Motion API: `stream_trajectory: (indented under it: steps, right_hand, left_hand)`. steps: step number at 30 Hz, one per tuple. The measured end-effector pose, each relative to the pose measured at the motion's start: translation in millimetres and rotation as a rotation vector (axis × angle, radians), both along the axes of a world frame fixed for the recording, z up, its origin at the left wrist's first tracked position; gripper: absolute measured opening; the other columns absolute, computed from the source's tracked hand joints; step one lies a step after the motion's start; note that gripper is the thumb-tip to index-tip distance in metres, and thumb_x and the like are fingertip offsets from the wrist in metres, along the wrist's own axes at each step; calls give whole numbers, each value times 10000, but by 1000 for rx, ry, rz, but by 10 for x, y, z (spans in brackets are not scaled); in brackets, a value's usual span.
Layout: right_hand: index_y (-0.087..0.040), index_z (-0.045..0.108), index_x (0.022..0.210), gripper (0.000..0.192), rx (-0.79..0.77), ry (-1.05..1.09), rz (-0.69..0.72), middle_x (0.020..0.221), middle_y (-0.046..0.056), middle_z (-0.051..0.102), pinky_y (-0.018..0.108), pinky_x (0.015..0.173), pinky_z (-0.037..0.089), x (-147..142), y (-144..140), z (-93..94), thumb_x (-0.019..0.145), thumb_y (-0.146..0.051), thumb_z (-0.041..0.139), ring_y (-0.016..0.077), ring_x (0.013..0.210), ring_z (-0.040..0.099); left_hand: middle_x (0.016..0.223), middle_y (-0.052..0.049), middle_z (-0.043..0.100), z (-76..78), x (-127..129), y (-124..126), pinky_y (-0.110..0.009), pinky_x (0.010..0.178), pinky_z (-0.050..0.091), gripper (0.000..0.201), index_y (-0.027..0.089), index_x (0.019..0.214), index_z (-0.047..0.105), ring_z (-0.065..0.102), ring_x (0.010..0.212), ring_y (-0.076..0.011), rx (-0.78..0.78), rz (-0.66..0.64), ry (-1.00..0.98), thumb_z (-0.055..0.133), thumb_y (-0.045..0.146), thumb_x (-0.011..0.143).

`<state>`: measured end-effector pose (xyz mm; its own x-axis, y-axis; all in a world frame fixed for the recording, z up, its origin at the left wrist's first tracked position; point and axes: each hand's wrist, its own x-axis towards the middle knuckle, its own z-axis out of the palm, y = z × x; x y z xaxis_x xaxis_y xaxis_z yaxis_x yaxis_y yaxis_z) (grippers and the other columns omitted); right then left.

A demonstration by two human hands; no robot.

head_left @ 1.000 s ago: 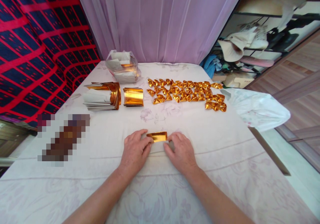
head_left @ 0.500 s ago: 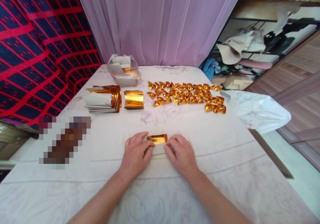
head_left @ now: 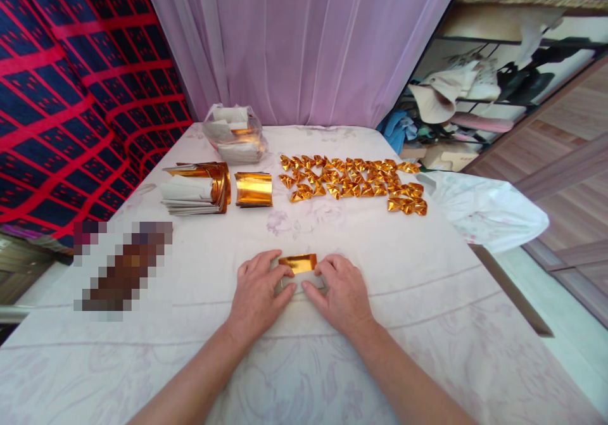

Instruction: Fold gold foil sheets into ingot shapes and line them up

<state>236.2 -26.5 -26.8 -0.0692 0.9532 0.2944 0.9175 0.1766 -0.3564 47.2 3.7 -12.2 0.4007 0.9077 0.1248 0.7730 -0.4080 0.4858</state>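
Note:
A small sheet of gold foil paper (head_left: 298, 263) lies on the tablecloth between my hands, its near part showing a folded pale back. My left hand (head_left: 260, 287) grips the sheet's left end, the index finger on the foil and the thumb at the pale near part. At the right end my right hand (head_left: 342, 291) has bent fingers on the foil, with its thumb pressing the near edge. Beyond them several folded gold paper pieces (head_left: 351, 178) lie in rows. A short stack of gold foil paper (head_left: 254, 189) sits left of these rows.
A thick fanned stack of foil paper (head_left: 194, 190) stands at the left, before a clear plastic bag (head_left: 235, 137) of more paper. A white plastic bag (head_left: 489, 209) hangs by the table's right edge. Shelves with hats (head_left: 432, 99) are beyond it. A blurred patch covers something at left.
Both thumbs have come down and inward onto the near part of the sheet, and more of its pale back now shows. The view has shifted slightly.

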Motion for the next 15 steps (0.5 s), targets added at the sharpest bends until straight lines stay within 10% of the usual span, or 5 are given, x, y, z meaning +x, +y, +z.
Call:
stream_trajectory:
  steps: [15]
  right_hand:
    - [-208,597,870,255,2,-55,-14,915,52,585,335,724,374,-14,-3,-8,786,-426,700,219,877,538]
  left_hand:
    - [1312,-62,560,-24,-1,0,-498,1002,350,142,274,931,673,487,1219,-292,27,-19,6,687,297,791]
